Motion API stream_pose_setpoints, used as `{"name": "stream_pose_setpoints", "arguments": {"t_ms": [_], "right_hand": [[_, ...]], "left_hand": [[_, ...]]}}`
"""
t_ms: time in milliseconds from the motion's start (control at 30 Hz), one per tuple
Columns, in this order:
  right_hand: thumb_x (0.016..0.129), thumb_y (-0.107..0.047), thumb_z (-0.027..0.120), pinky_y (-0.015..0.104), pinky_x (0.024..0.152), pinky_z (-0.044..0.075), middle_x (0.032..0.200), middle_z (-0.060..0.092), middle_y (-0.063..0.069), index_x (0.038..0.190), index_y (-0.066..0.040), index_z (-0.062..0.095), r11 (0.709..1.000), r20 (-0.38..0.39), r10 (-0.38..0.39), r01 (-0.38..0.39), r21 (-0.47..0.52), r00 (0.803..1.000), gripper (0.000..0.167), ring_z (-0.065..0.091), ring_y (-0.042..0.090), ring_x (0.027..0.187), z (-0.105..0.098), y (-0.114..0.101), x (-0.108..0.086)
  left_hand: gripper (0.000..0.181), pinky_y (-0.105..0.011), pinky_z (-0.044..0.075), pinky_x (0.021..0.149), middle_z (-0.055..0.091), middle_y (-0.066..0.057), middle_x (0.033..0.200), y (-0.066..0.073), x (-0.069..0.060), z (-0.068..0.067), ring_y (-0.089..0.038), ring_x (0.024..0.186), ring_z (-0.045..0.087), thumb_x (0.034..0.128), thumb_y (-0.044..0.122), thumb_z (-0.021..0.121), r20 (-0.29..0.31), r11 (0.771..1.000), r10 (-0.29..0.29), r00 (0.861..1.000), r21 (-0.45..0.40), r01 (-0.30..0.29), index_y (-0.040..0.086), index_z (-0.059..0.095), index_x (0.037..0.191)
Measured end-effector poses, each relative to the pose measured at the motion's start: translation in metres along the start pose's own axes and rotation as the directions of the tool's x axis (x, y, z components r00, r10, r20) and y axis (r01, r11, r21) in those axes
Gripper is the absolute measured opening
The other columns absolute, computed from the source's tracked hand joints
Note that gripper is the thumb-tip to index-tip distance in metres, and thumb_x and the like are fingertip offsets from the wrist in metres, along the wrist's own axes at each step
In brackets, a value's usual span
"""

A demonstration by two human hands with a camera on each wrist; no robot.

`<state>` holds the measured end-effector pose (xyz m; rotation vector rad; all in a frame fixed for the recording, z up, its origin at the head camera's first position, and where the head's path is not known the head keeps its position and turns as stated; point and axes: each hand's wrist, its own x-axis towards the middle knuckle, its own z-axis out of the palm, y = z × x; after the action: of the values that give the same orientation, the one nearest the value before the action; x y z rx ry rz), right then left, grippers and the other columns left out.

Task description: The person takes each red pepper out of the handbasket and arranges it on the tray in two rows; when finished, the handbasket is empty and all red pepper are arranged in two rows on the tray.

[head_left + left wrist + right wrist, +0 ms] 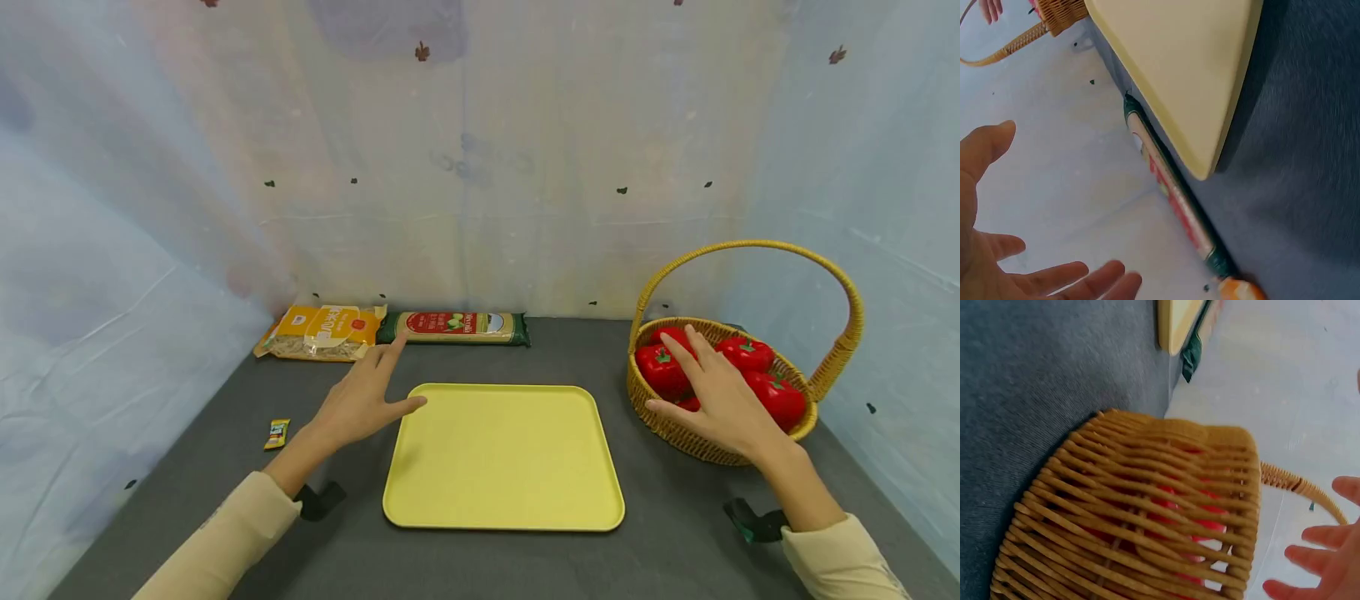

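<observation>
A yellow tray [502, 458] lies on the dark table in front of the person. The left hand [362, 400] hovers by the tray's far left corner, fingers spread, holding nothing. The right hand [716, 397] is over a wicker basket [675, 429] with a tall arched handle, fingers apart and nothing gripped. Several red bell peppers [663, 372] fill the basket; the hand hides part of them. In the right wrist view, the hand [1325, 556] appears beside the woven wall [1129, 512], with red showing through the gaps.
A yellow-and-orange food bag [326, 332] and a long green-ended pack of noodles [457, 327] lie along the back edge by the curtain. A small yellow wrapped packet [277, 434] sits left of the left forearm. Pale sheeting [465, 167] encloses the back and sides.
</observation>
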<state>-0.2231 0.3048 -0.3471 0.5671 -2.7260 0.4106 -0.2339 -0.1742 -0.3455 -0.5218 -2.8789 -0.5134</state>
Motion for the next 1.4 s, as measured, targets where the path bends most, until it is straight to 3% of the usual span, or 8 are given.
{"name": "stream_pose_setpoints", "arguments": {"t_ms": [100,333,500,600,800,1000,1233,1400], "right_hand": [[0.082,-0.043,0.068,0.069,0.1,0.02,0.155,0.007,0.012,0.151,-0.02,0.015,0.995,-0.022,0.016,-0.014,0.096,1.0,0.089,0.017,0.043,0.137,-0.004,0.004,0.003],[0.089,-0.03,0.063,0.07,0.1,0.017,0.153,0.015,0.019,0.15,-0.014,0.016,0.979,-0.073,0.029,-0.013,0.206,0.997,0.079,0.014,0.041,0.138,-0.017,0.013,0.01],[0.091,-0.032,0.06,0.07,0.1,0.018,0.152,0.017,0.02,0.15,-0.013,0.016,0.973,-0.058,0.082,-0.067,0.219,0.995,0.076,0.017,0.045,0.135,-0.027,0.024,0.015],[0.093,-0.033,0.056,0.07,0.098,0.02,0.151,0.018,0.022,0.15,-0.015,0.014,0.967,-0.028,0.115,-0.105,0.233,0.993,0.074,0.019,0.047,0.133,-0.033,0.03,0.017],[0.095,-0.034,0.05,0.069,0.091,0.026,0.144,0.023,0.03,0.15,-0.011,0.013,0.958,0.036,0.132,-0.137,0.253,0.991,0.07,0.026,0.049,0.126,-0.041,0.041,0.024],[0.098,-0.036,0.044,0.071,0.091,0.027,0.146,0.018,0.032,0.15,-0.007,0.011,0.943,0.094,0.158,-0.179,0.28,0.983,0.068,0.027,0.053,0.126,-0.05,0.054,0.032],[0.096,-0.035,0.05,0.07,0.093,0.028,0.147,0.02,0.029,0.149,-0.006,0.015,0.925,0.111,0.176,-0.203,0.322,0.978,0.07,0.027,0.052,0.128,-0.053,0.067,0.038],[0.094,-0.038,0.053,0.068,0.093,0.029,0.148,0.022,0.026,0.15,-0.01,0.015,0.916,0.129,0.219,-0.249,0.315,0.967,0.073,0.027,0.048,0.13,-0.049,0.077,0.04]], "left_hand": [[0.094,-0.055,0.049,0.077,0.032,-0.023,0.142,-0.005,0.001,0.009,-0.041,0.11,0.051,0.0841,0.05,0.063,0.004,0.994,0.0,1.0,-0.113,0.001,0.02,0.003,0.151],[0.088,-0.03,0.045,0.056,0.037,-0.025,0.134,-0.018,0.004,0.032,-0.018,0.071,0.052,0.0848,0.041,0.066,0.071,0.955,-0.059,0.996,-0.285,0.077,0.009,0.016,0.149],[0.086,-0.039,0.051,0.066,0.032,-0.03,0.139,-0.025,0.004,0.045,-0.024,0.081,0.058,0.0852,0.037,0.067,0.118,0.944,-0.091,0.989,-0.305,0.123,0.004,0.017,0.148],[0.086,-0.042,0.053,0.067,0.027,-0.032,0.141,-0.026,0.004,0.051,-0.03,0.077,0.061,0.0855,0.034,0.067,0.161,0.925,-0.121,0.98,-0.34,0.17,0.002,0.017,0.148],[0.087,-0.03,0.052,0.046,0.033,-0.032,0.135,-0.026,0.001,0.059,-0.02,0.049,0.057,0.0859,0.034,0.067,0.249,0.856,-0.197,0.948,-0.428,0.29,0.002,0.015,0.148],[0.081,-0.032,0.051,0.047,0.044,-0.025,0.122,-0.03,0.002,0.064,-0.021,0.054,0.056,0.0859,0.035,0.066,0.269,0.832,-0.214,0.939,-0.453,0.319,0.0,0.024,0.145],[0.072,-0.033,0.054,0.049,0.045,-0.019,0.11,-0.038,0.002,0.068,-0.021,0.074,0.056,0.0857,0.026,0.068,0.298,0.77,-0.209,0.932,-0.537,0.344,-0.003,0.031,0.141],[0.069,-0.033,0.054,0.051,0.046,-0.017,0.105,-0.041,0.002,0.07,-0.022,0.075,0.054,0.0865,0.018,0.067,0.304,0.753,-0.198,0.932,-0.561,0.343,-0.002,0.03,0.142]]}}
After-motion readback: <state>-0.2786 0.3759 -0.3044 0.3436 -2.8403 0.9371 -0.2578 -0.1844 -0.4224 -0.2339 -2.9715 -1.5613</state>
